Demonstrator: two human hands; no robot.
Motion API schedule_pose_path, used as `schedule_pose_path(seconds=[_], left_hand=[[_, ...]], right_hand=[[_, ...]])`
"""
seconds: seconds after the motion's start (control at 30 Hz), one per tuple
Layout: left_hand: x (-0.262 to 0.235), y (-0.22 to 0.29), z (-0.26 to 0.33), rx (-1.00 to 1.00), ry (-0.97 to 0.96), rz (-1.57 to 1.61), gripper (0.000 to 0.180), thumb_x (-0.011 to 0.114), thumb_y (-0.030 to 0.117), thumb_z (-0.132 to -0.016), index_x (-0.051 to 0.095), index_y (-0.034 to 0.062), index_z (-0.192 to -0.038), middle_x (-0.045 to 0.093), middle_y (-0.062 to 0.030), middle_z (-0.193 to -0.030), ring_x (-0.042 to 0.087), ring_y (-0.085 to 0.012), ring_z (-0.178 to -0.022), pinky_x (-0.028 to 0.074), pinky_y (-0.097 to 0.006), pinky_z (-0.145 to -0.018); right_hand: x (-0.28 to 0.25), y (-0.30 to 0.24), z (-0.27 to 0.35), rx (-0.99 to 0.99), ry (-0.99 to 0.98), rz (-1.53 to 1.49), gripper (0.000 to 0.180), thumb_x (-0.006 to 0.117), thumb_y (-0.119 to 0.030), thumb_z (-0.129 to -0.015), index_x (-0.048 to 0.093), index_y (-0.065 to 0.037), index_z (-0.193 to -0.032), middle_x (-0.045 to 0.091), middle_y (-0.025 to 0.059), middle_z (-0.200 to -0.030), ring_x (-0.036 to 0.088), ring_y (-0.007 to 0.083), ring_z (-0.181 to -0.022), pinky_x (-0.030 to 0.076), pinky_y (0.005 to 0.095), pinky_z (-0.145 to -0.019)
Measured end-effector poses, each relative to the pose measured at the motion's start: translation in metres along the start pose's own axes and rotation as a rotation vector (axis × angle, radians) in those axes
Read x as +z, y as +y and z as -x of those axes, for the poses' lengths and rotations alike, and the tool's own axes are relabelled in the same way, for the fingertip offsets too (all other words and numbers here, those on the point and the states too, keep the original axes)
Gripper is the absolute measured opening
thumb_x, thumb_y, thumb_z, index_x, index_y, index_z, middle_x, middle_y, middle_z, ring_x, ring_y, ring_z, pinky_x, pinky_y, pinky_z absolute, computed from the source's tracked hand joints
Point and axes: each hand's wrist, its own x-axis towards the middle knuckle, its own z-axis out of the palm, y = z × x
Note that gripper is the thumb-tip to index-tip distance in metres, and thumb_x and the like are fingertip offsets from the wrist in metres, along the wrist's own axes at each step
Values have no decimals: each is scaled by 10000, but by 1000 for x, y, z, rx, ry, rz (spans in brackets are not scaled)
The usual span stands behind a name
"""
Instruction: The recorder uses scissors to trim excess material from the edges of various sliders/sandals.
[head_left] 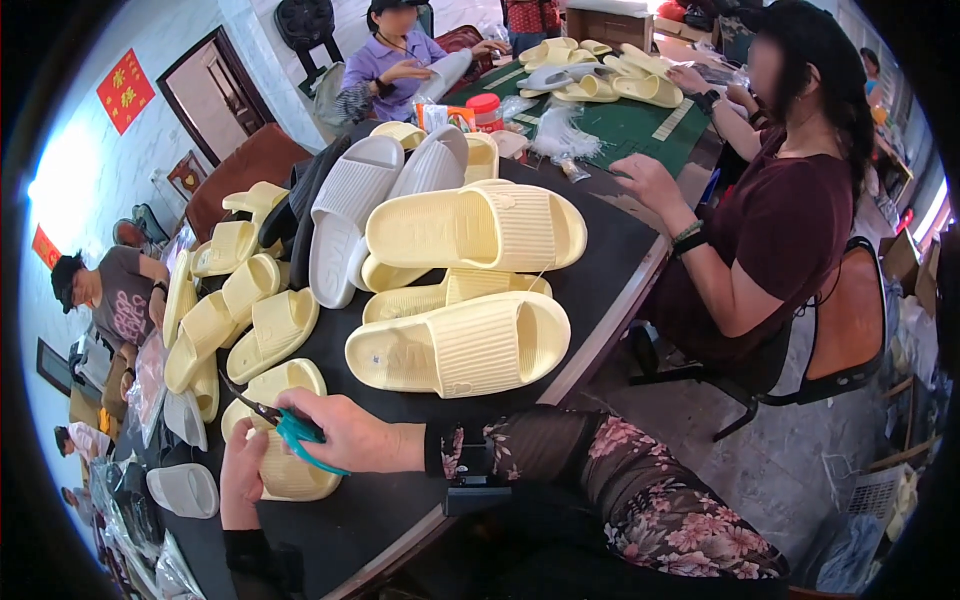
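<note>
My right hand (350, 435) is closed around a pair of scissors (298, 432) with teal handles. Their dark blades point up and to the left, above a pale yellow slide slipper (300, 476) on the table. My left hand (240, 475) grips the left edge of that slipper, its fingers partly hidden. Just beyond, more yellow slippers (272, 332) lie in a loose heap. To the right of them are stacked yellow slippers (480, 345), and a grey slipper (352, 205) leans behind.
The dark table (385, 505) has its edge close on my right. A person in a maroon top (790, 200) sits to the right, beside a chair (835, 320). Across stands a green mat (640, 135) with slippers on it. A grey slipper (185, 490) lies at the left.
</note>
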Motion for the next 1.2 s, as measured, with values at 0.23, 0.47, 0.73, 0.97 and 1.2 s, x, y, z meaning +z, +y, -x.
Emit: schedule_pose_path(seconds=[0.23, 0.47, 0.73, 0.97, 1.2], left_hand=[[25, -1, 36, 2, -11, 19, 420, 550, 18, -780, 439, 23, -1186, 605, -103, -983, 621, -172, -843, 517, -292, -722], [34, -17, 47, 49, -159, 228, 489, 547, 11, -798, 392, -33, -1260, 595, -139, -1077, 611, -187, -950, 501, -301, -825], [21, -19, 55, 197, 177, 418, 440, 550, 22, -846, 379, -33, -1247, 589, -174, -1099, 619, -206, -948, 516, -314, -813], [10, -12, 64, 377, 340, 544, 438, 552, 23, -858, 374, -32, -1254, 576, -176, -1119, 599, -208, -992, 495, -321, -857], [15, -11, 68, 510, 412, 563, 435, 534, 24, -870, 362, -45, -1263, 566, -187, -1133, 591, -202, -1008, 484, -315, -868]], right_hand=[[8, 6, 1, 47, -13, -5, 411, 654, -65, -803, 454, -18, -1159, 616, 161, -861, 639, 238, -767, 499, 319, -712], [0, 18, 4, 201, -58, 30, 405, 648, -66, -804, 471, -48, -1167, 615, 122, -848, 616, 176, -762, 500, 301, -680], [12, 12, -3, 257, -111, 3, 417, 690, -78, -815, 459, -12, -1156, 600, 51, -822, 558, 54, -737, 481, 233, -657], [17, 7, 1, 232, -264, 114, 450, 712, -111, -795, 460, -19, -1157, 596, 63, -813, 566, 66, -728, 480, 236, -669], [22, -1, 1, 321, -418, 310, 432, 716, -134, -793, 472, -17, -1130, 605, 89, -779, 612, 143, -703, 486, 284, -607]])
